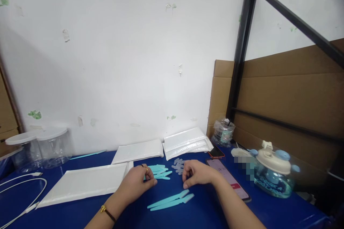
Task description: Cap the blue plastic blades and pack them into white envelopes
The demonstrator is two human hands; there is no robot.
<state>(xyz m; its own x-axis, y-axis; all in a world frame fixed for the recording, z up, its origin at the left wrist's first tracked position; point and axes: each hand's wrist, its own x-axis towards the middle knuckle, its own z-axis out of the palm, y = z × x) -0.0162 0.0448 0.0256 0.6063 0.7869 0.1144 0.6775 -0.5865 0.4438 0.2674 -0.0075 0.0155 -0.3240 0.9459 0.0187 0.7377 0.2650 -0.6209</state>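
Observation:
My left hand [138,179], a ring on one finger, is closed beside a pile of turquoise eyebrow razors [163,175]. It hides their left ends, and I cannot tell whether it grips one. My right hand [197,173] is curled with thumb and fingertips close together, at the edge of a small heap of translucent blade caps [177,164]. Anything in its fingertips is too small to make out. Below both hands, two more turquoise eyebrow razors [172,200] lie side by side, their blade ends pointing right.
White padded mailers [86,182] lie left and at the back. A phone [228,179] lies right, near a drink bottle [274,171]. Clear jars [52,150] and a white cable [40,189] occupy the left. A black metal frame [242,43] stands before cardboard [290,93].

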